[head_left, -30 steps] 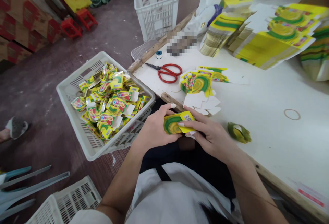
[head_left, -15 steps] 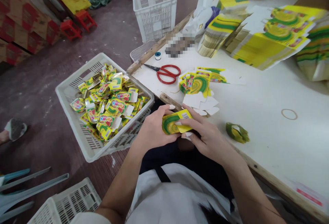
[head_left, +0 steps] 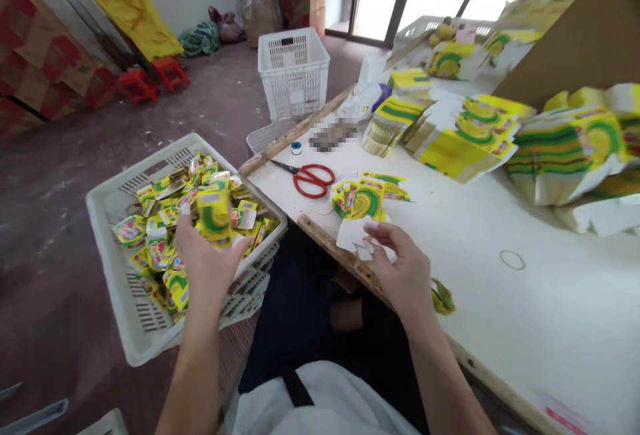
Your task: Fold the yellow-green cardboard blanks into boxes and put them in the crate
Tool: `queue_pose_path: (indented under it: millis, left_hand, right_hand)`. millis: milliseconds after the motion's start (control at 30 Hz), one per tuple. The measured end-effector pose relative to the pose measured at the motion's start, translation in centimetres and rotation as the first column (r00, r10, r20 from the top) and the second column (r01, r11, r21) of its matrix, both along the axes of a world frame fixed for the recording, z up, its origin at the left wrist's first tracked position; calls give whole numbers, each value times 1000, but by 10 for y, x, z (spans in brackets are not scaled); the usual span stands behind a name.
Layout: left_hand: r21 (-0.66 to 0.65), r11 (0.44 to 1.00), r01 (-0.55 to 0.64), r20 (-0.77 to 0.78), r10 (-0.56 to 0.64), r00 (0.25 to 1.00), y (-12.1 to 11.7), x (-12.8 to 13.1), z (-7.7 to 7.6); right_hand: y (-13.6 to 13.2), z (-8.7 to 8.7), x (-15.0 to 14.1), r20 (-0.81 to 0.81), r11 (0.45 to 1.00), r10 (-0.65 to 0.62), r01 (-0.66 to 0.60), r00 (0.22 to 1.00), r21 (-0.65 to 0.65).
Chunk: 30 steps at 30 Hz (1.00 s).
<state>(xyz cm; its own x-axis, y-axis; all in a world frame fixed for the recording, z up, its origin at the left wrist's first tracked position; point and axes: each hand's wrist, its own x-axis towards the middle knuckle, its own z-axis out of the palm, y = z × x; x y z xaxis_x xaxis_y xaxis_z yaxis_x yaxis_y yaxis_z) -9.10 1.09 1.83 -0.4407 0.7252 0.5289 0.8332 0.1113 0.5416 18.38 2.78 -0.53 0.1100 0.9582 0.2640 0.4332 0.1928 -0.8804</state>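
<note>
My left hand [head_left: 213, 262] is over the crate on the left, thumb and fingers spread wide. A small yellow and green box [head_left: 215, 214], blurred by motion, shows between them, with gaps at its sides; it looks let go. Folded boxes of the same kind [head_left: 163, 248] fill the white plastic crate [head_left: 117, 308]. At the table edge, my right hand [head_left: 403, 265] has curled, parted fingers at the white flaps [head_left: 353, 234] of several flat cartons [head_left: 367, 202]. Whether a flap is gripped cannot be made out. White coverings show on some fingertips.
Red-handled scissors [head_left: 313, 180] and a small blue-and-white roll [head_left: 297, 148] lie on the white table [head_left: 550, 328]. Stacks of flat cartons [head_left: 460, 142] stand at its back. A crumpled green piece [head_left: 443, 298] and a rubber band [head_left: 513, 260] lie to the right. Another white crate [head_left: 295, 82] stands beyond.
My hands have parted from the box they both held. The left moved leftward over the crate with it; the right moved to the flat cartons. The view has tilted up.
</note>
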Motion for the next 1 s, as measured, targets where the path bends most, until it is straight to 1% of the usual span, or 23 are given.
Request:
queue_pose_path:
  millis: [33,67,100,167,233,333,433,500,567,633,667,700,733,800,867,933,1000]
  left_hand:
    - [-1,1000,-15,16,15,1000,1,-6,-2]
    - [-11,1000,-6,44,7,999,1,-8,-6]
    - [-30,999,28,79,-26,997,0,-5,-11]
    - [-72,989,129,153,-117,981,0,10,-21]
    - [-107,965,241,213,-214,953,1,30,-30]
    - [-118,917,382,235,-348,908,5,55,-33]
    - [-107,861,497,227,-465,855,8,69,-30]
    - [-98,828,552,250,-516,819,8,73,-28]
    - [-102,808,580,284,-535,796,6,75,-29]
    - [-121,796,593,317,-535,783,4,75,-31]
    - [-131,791,598,332,-533,778,4,75,-32]
    - [-138,786,603,346,-532,773,4,75,-33]
    - [-143,781,608,358,-532,767,4,75,-34]
    - [-147,770,621,379,-536,754,5,75,-35]
    - [-141,763,631,395,-541,742,8,76,-35]
    - [-134,756,640,412,-545,730,9,76,-34]
    - [-137,748,649,441,-541,716,11,76,-33]
  right_hand:
    - [8,0,5,44,998,-60,60,997,-1]
    - [15,1,7,94,996,-93,94,991,-5]
    - [22,2,7,151,994,-108,112,982,-13]
    - [35,4,0,276,990,-121,134,954,-31]
    - [47,5,-11,389,985,-134,166,911,-48]
    - [58,2,-25,506,971,-129,211,853,-108]
    - [59,-5,-26,557,958,-70,211,827,-192]
    - [55,-8,-19,569,966,-6,153,822,-211]
    - [50,-8,-8,576,978,107,18,810,-207]
    - [47,-7,3,584,966,241,-134,775,-221]
    - [46,-6,8,590,956,287,-184,755,-231]
    - [46,-5,11,597,951,304,-197,742,-239]
    - [47,-4,14,608,953,296,-179,737,-246]
    - [52,-3,15,633,956,259,-98,729,-278]
    - [61,-3,14,661,937,271,-36,700,-346]
    - [71,-5,14,670,910,332,-38,664,-413]
    - [83,-6,18,661,892,397,-99,637,-440]
